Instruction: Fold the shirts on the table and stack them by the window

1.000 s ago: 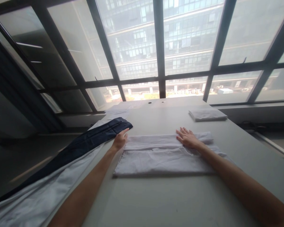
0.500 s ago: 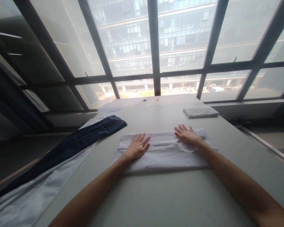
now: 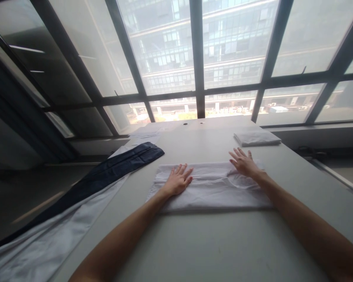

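A folded white garment [image 3: 211,196], which looks like a shirt, lies flat in front of me with its long side across the table. A rounded neckline-like edge shows near its right end. My left hand [image 3: 179,181] rests spread on the left part of the cloth. Over the far right part is my right hand [image 3: 243,162], its fingers apart; whether it presses the cloth or hovers just above it I cannot tell. Neither hand grips anything.
A white table [image 3: 194,243] carries everything. At its left lie dark blue trousers [image 3: 126,162] over white cloth [image 3: 61,239] hanging past the edge. A folded white cloth [image 3: 257,138] sits at the back right. Large windows [image 3: 229,47] stand beyond.
My right hand has shifted a little farther back and right over the garment. The left hand stays on the cloth. The whole view has turned slightly to the left.
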{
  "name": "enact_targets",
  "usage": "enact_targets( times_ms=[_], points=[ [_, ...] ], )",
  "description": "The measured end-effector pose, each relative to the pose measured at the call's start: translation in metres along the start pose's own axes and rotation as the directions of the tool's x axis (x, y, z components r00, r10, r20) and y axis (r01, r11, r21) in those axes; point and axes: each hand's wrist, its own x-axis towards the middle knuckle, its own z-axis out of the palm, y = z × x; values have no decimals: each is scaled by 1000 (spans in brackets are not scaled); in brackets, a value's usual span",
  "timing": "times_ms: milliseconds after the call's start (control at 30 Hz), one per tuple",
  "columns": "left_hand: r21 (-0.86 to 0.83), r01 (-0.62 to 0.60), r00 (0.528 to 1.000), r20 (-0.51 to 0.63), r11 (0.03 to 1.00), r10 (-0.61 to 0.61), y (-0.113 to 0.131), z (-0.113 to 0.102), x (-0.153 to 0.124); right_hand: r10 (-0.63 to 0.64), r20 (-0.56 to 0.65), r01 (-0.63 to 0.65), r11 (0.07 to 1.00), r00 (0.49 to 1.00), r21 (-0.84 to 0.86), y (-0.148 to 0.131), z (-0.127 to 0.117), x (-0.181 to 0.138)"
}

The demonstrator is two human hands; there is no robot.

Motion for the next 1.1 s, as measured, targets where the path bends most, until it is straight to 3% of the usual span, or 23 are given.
enact_targets(
  times_ms=[100,167,267,500,833,967,1033,1100],
  points=[
    [0,1,1000,0,1000,-1,1,-1,-1,-175,89,169,983,981,72,-20,5,1],
    [-2,-2,1000,-3,1000,2,1,0,-1,-202,199,183,977,959,111,-25,6,0],
    [-6,-9,1000,-1,1000,9,0,1,0,-157,304,123,984,940,127,-19,3,-4],
    [-11,-2,1000,7,1000,2,-2,2,1,27,377,-53,997,926,58,-4,-10,-11],
    [-14,-10,1000,-9,1000,10,-1,0,0,-5,344,-44,990,939,136,6,-7,-6],
    [-9,-16,1000,-15,1000,15,0,-1,-1,14,150,-48,973,989,226,11,-8,3],
    [-5,-12,1000,-16,1000,12,1,-2,-1,-2,18,-3,966,1000,258,2,-8,5],
    [-7,-10,1000,-15,1000,10,1,-2,-1,-76,-39,84,957,996,278,-14,-6,4]
  ],
)
